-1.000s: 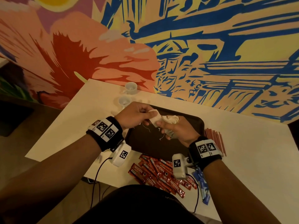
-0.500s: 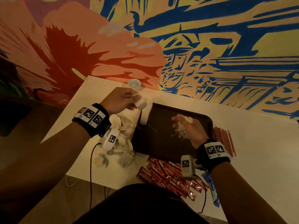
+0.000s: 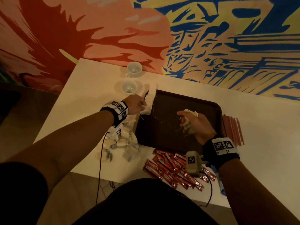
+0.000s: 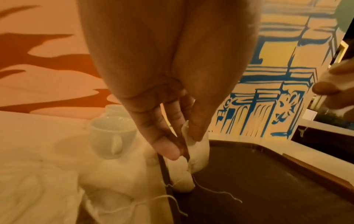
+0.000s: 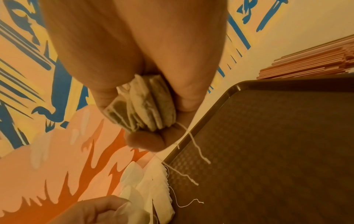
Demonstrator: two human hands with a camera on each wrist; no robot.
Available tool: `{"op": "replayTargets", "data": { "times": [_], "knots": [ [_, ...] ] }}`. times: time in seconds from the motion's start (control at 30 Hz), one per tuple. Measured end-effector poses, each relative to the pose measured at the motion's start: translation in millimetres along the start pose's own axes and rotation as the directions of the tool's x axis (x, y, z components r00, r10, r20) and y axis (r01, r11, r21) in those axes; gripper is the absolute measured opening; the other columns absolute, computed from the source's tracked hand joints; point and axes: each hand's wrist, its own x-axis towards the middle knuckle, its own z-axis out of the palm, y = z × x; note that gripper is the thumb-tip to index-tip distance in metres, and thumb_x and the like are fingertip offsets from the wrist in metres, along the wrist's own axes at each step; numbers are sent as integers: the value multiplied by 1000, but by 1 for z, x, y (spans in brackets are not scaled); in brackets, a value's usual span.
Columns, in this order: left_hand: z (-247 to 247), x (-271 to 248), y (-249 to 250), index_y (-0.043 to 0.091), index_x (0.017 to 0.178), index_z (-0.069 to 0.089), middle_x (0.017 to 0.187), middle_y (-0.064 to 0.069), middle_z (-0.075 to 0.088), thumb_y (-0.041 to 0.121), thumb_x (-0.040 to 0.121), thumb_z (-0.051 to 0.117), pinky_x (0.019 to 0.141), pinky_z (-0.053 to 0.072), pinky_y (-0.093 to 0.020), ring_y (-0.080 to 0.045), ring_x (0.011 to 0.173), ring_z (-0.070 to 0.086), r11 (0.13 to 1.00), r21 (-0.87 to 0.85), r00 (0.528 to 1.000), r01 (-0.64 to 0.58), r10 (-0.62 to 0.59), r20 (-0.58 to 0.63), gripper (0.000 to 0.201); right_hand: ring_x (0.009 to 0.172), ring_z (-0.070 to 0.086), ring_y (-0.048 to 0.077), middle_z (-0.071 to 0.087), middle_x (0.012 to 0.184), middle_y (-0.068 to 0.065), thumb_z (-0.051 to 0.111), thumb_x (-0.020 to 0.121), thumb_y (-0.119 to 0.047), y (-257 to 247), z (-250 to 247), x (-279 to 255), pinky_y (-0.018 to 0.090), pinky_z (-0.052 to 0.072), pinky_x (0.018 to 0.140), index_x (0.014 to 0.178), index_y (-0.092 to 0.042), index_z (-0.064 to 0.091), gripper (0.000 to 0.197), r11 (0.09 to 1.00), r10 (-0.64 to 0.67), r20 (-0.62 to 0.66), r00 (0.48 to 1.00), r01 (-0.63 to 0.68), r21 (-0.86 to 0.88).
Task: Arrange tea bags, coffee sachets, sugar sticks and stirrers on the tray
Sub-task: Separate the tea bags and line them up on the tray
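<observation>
**Operator:** Which step is in hand; what does the next move call for?

**Technician:** By my judgement, tea-bag placement; a row of tea bags stands along the left rim of the tray, and one more is being added at its near end; the loose pile of tea bags lies on the table just left of the tray; coffee sachets lie on the table at the tray's near edge, and stirrers lie just beside its right rim, none of them on the tray. The next move probably calls for seating the pinched bag against the row, letting go without toppling its neighbours, then taking a further bag from the right hand's bundle; trailing strings could snag.

**Operator:** State of the left hand?

**Technician:** Closed in a pinch; thumb and fingertips grip one tea bag by its upper edge, the bag hanging just inside the tray's left rim, touching or nearly touching the row; its string lies on the tray floor.

**Operator:** And the right hand?

**Technician:** Curled round a bundle of several tea bags, held above the middle of the tray and clear of its floor; their strings hang free; the forefinger appears partly extended toward the left.
</observation>
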Motion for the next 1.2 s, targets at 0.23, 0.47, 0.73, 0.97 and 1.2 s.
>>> {"op": "replayTargets", "data": {
  "times": [0.23, 0.47, 0.73, 0.97, 1.2],
  "knots": [
    [31, 37, -11, 18, 120, 72, 129, -4, 67, 26, 97, 59, 88, 41, -24, -23, 115, 61, 999, 48, 993, -21, 15, 118, 27, 78, 62, 20, 64, 86, 5, 60, 99, -33, 3, 11, 3, 34, 50, 62, 102, -14, 76, 25, 1000, 12, -5, 1000, -12, -18],
    [45, 57, -24, 27, 114, 74, 124, -3, 69, 24, 94, 61, 91, 52, -33, -26, 109, 65, 988, 155, 996, 13, -27, 89, 24, 80, 62, 18, 64, 89, 5, 58, 101, -35, 11, 14, -1, 36, 52, 67, 105, -15, 75, 26, 998, 33, -7, 999, -34, -58],
    [40, 63, -20, 24, 112, 68, 121, -7, 66, 7, 86, 61, 86, 50, -33, -29, 107, 64, 972, 231, 999, -37, 38, 2, 31, 82, 63, 18, 65, 91, 4, 57, 100, -35, 15, 22, -1, 34, 52, 68, 109, -15, 72, 27, 995, 58, 21, 998, -56, -84],
    [28, 54, -25, 15, 109, 64, 112, -8, 67, 6, 87, 60, 85, 52, -35, -27, 104, 63, 986, 160, 997, 33, -21, -79, 24, 79, 62, 18, 65, 89, 4, 56, 101, -34, 13, 21, 4, 36, 52, 67, 109, -16, 73, 25, 998, 50, 59, 997, -47, -51],
    [31, 28, -38, 25, 114, 69, 120, -4, 67, 26, 94, 56, 90, 52, -35, -28, 107, 64, 959, 272, 992, 82, -104, 67, 24, 86, 63, 21, 68, 98, 9, 35, 106, -24, 11, 17, 8, 35, 52, 69, 118, -11, 69, 39, 987, 105, 195, 975, -126, 99]
  ]
}}
